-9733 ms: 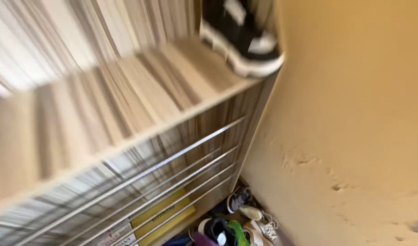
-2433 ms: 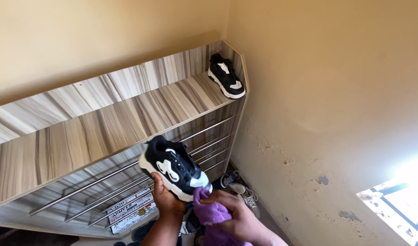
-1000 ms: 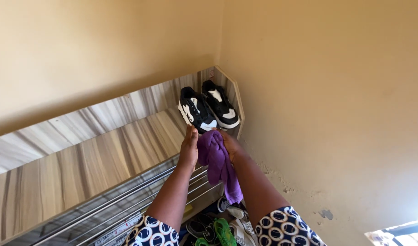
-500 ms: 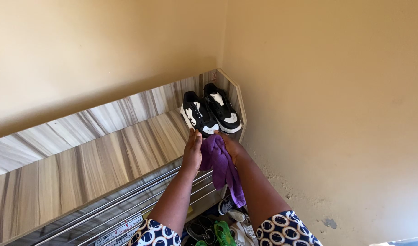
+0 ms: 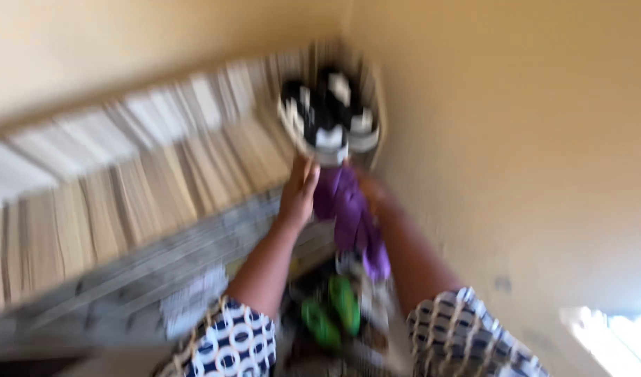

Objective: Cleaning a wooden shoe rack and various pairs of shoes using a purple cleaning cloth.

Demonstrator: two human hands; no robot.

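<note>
**2 sneakers at the shelf corner, cloth just below**

Black-and-white pair of sneakers [image 5: 327, 115] side by side on the top board of the wooden shoe rack [image 5: 125, 202], tucked into the far right corner against the tan wall [image 5: 516, 139]. Toes toward the camera, right at the board's front edge. Heavily blurred throughout, so fine detail lost.

Just beneath the toes, a purple cloth [image 5: 348, 213] hanging down in a loose fold between the 2 forearms. Gathered at its upper end by the right hand [image 5: 373, 192]; fingers smeared by blur, so cannot tell how tightly closed, only that the cloth hangs from there. Left hand [image 5: 299, 192] raised beside the cloth, fingers long and held together, tips at the toe of the nearer sneaker; contact or a small gap, cannot tell.

Both arms reaching up from patterned sleeves [image 5: 233, 342], dark blue with white rings. Below the top board, the rack's metal rails [image 5: 194, 251] as grey streaks. Further down between the arms, green shoes [image 5: 331, 314] among other footwear on the floor. Bright patch of light [image 5: 614, 335] at the lower right.
</note>
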